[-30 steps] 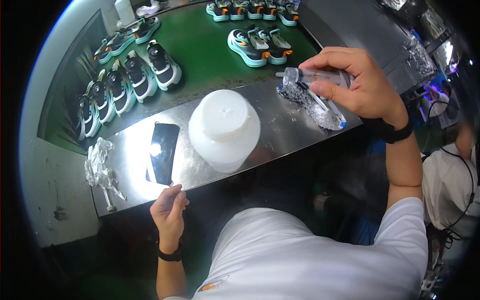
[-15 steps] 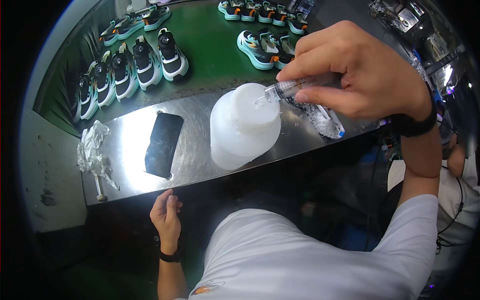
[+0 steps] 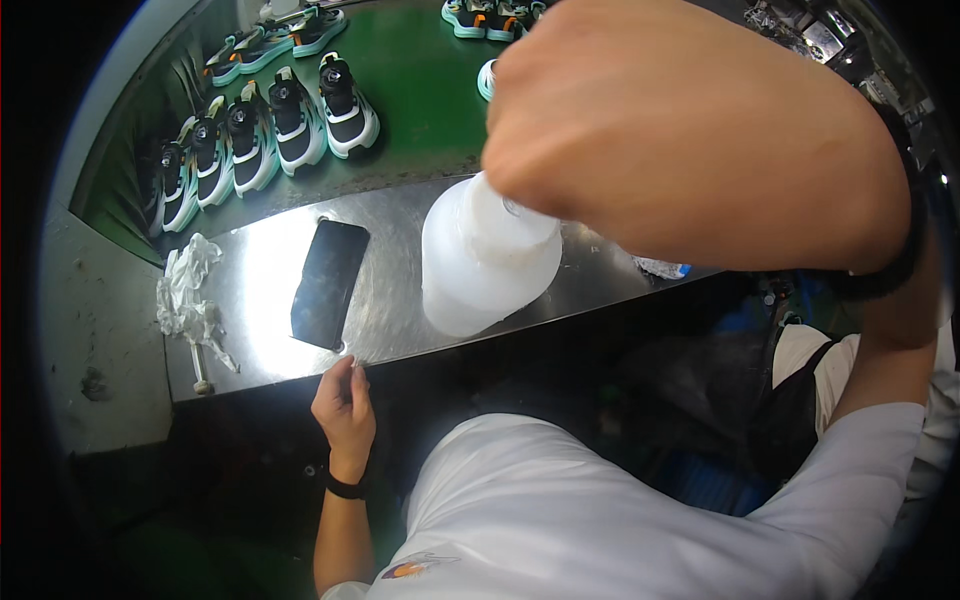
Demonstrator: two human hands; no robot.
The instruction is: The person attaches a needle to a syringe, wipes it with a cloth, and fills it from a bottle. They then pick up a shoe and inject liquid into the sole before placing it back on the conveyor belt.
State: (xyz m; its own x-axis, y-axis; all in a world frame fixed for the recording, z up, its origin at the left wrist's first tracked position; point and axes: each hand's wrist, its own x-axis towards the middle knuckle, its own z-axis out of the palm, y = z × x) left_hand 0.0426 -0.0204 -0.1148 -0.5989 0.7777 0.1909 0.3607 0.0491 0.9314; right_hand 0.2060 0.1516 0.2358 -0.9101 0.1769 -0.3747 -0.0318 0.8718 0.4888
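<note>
A white plastic bottle (image 3: 490, 265) stands upright on the metal strip of the workbench. Over its top, close to the camera, is my right hand (image 3: 650, 140), closed with its back toward me, hiding its fingertips. A small clear tip of the syringe (image 3: 512, 207) shows at the bottle's top; the hand covers the rest of the barrel. My left hand (image 3: 342, 400) hangs just off the bench's front edge, loosely curled, with thumb and finger slightly apart and nothing visible in it. Nearest to it lies a dark, flat, phone-shaped slab (image 3: 330, 285).
Black-and-white sneakers (image 3: 290, 120) with pale green soles line the green surface (image 3: 425, 100) behind the metal strip (image 3: 390, 260). More sneakers (image 3: 485, 18) sit farther back. At the left lie a crumpled white glove-like wad (image 3: 188, 290) and a brush-like handle (image 3: 201, 370). Another person's clothing shows at right.
My right hand has risen toward the camera and turned, now hiding the syringe barrel and the sneakers behind. My left hand has shifted slightly right, its thumb and finger parting.
</note>
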